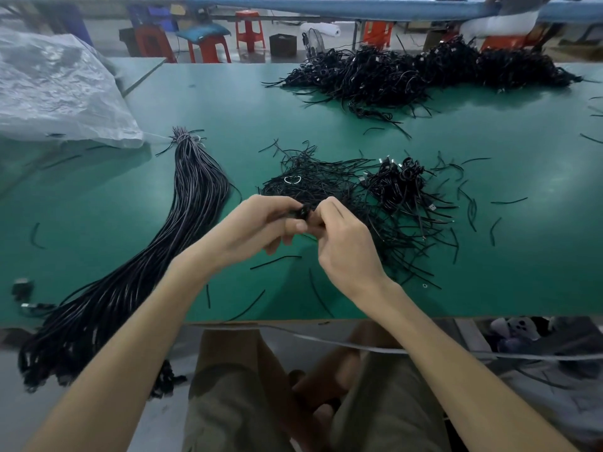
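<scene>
Both hands, left hand (261, 223) and right hand (339, 236), pinch a small coiled black cable (304, 213), which could spring loose if either grip slackens.

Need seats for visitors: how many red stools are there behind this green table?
5. Far-left stool; cushioned stool; centre-left stool; centre-right stool; right stool, partly hidden. Others may be hidden.

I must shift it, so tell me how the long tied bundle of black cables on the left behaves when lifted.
The cable bundle will likely flop: it curves across the green table and droops over its front edge. Many strands thick, it is probably heavy. The tie at its far end should hold there; the near end may splay.
</scene>
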Demonstrator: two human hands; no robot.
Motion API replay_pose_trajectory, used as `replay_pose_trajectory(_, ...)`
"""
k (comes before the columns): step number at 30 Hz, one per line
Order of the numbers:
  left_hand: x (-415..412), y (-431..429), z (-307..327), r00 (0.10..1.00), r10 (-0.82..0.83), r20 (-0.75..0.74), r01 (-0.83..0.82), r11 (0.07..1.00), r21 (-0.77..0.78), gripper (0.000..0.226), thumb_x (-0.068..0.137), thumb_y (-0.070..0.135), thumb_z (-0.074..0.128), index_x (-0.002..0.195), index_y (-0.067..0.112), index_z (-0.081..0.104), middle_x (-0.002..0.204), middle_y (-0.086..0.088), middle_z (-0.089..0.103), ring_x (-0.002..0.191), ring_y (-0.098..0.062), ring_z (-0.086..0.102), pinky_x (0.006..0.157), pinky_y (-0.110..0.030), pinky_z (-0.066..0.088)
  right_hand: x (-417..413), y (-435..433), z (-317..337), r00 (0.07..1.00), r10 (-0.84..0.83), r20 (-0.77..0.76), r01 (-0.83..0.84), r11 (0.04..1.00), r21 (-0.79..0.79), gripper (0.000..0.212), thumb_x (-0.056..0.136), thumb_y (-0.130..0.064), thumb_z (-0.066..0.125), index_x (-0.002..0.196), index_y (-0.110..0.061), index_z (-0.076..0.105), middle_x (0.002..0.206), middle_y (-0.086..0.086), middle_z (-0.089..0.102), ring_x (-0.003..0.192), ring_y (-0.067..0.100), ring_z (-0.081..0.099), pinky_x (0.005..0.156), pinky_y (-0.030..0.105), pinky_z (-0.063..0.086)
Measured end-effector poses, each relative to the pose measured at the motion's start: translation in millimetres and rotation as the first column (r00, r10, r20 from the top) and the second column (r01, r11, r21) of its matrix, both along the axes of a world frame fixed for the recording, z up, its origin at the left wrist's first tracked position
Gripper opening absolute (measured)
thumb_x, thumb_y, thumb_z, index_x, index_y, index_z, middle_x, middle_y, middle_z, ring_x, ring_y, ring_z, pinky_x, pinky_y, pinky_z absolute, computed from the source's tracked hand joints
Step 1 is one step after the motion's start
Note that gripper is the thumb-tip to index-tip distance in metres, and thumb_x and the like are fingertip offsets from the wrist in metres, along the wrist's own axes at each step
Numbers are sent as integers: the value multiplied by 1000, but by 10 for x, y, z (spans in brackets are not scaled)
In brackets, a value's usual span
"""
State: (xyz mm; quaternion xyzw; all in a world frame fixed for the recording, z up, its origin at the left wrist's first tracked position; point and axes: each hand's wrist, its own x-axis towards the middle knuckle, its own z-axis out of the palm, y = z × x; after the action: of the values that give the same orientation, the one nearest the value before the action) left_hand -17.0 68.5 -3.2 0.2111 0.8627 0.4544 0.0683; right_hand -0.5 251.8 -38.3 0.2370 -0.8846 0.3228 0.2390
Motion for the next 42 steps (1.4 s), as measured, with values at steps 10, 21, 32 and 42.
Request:
replay_pose_trajectory(10, -54, 188, -15, 953, 269, 137, -195, 895, -402, 32, 105, 20, 45, 76, 10, 55, 70, -15, 57, 61, -25, 42, 57, -35, 39, -3, 22, -19, 961, 60, -269, 29, 948, 316, 23, 80, 16, 69, 85, -4, 58, 82, 11, 57, 74, 29, 56, 69, 40, 53)
replay_pose_trajectory(21, 55, 153, -116, 925, 142, 352, -162, 986, 28, 44, 108, 37, 46, 90, 0, 63, 62, -8, 59, 41, -20, 51, 42, -22, 40, 9, 223, -65, 985, 55, -161, 20, 903, 430, 64, 83, -18, 81, 138, -8, 51, 138, 9, 51, 124, 28, 48, 105, 41, 45)
replay_pose_trajectory(32, -24, -117, -157, 945, 307, 112, -298, 950, -94, 34, 101, 45, 54, 118, 16, 60, 103, 3, 71, 82, -12, 71, 69, -28, 54, -354, 525, 63, 976, -219, 0, 213, 952, 219, 22, 99, -13, 64, 117, -4, 72, 101, 12, 75, 84, 26, 67, 81, 31, 46)
replay_pose_trajectory(42, -94, -755, -575, 709, 517, -480, -679, 317, -662, 24, 99, 13, 61, 115, 1, 47, 119, -24, 51, 108, -40, 50, 83, -45, 42, -867, 941, -69, 749, -625, 222, 489, 747, 451, 65, 103, -25, 56, 153, 5, 27, 151, 24, 38, 136, 40, 31, 111, 46, 32)
